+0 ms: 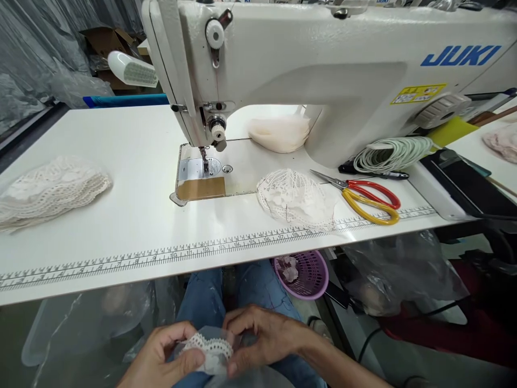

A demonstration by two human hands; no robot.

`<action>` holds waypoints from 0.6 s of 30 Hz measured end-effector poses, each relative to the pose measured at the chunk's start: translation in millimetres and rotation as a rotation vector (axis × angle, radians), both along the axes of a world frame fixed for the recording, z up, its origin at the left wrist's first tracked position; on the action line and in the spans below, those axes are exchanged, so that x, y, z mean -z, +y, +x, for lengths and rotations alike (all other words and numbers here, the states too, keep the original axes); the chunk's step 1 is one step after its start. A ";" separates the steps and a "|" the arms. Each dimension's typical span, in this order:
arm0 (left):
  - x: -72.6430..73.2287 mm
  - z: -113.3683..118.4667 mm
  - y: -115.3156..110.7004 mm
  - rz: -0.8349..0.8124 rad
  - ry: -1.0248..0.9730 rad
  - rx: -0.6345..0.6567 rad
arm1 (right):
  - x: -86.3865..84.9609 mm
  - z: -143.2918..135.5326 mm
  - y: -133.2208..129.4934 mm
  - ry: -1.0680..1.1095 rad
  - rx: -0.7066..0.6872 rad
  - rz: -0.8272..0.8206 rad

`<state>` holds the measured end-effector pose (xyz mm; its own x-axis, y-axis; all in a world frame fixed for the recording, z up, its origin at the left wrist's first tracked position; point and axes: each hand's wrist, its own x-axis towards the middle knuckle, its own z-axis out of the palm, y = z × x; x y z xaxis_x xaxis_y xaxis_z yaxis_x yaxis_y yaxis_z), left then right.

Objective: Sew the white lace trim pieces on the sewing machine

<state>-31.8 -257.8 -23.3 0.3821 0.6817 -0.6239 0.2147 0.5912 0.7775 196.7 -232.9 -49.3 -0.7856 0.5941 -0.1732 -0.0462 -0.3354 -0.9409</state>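
Over my lap, below the table's front edge, a small piece of white lace trim with sheer fabric (212, 346) is stretched between both hands. My left hand (163, 353) pinches its left end between thumb and fingers. At its right end my right hand (264, 337) grips with thumb and curled fingers. A scalloped edge with a row of small holes shows along the lace; part of the piece is hidden behind the fingers. Up on the table lie a stack of white lace pieces (52, 188) at the left and a white lace piece (297, 199) near the middle.
A JUKI sewing machine (291, 59) stands across the table (133, 215). Scissors (363, 196) with red and yellow handles lie right of the lace, near a coil of pale cord (391, 155). Below hangs or stands a purple basket (309, 275) with scraps.
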 end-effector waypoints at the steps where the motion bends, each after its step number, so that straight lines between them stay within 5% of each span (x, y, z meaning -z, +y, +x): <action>1: -0.6 0.5 0.1 0.008 -0.015 0.002 | 2.0 -1.9 -0.7 -0.008 0.007 0.003; 12: -5.4 0.9 -2.8 -0.094 -0.085 -0.162 | -2.1 2.7 -0.7 0.010 -0.059 -0.106; 18: -12.1 3.2 0.7 -0.116 -0.182 -0.109 | -6.8 5.9 3.6 0.022 -0.086 0.024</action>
